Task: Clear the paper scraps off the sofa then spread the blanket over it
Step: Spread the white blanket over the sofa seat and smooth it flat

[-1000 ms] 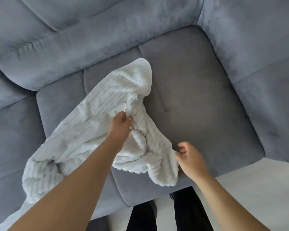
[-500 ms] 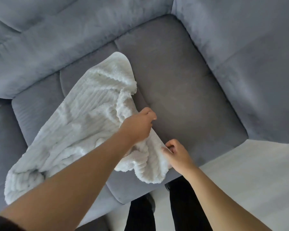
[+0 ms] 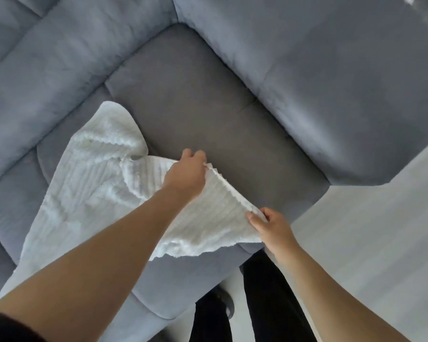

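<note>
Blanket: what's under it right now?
The white blanket lies over the grey sofa seat cushions. Left hand and right hand hold one edge raised. Whatever lies beneath the blanket is covered.

A grey corner sofa [image 3: 208, 114] stands on pale flooring [image 3: 371, 243] — a white ribbed blanket [image 3: 89, 183] lies crumpled across its left seat cushions.

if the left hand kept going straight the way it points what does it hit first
Probably the bare grey seat cushion, then the sofa's backrest; the left hand pinches the blanket edge, and depth is unclear.
</note>
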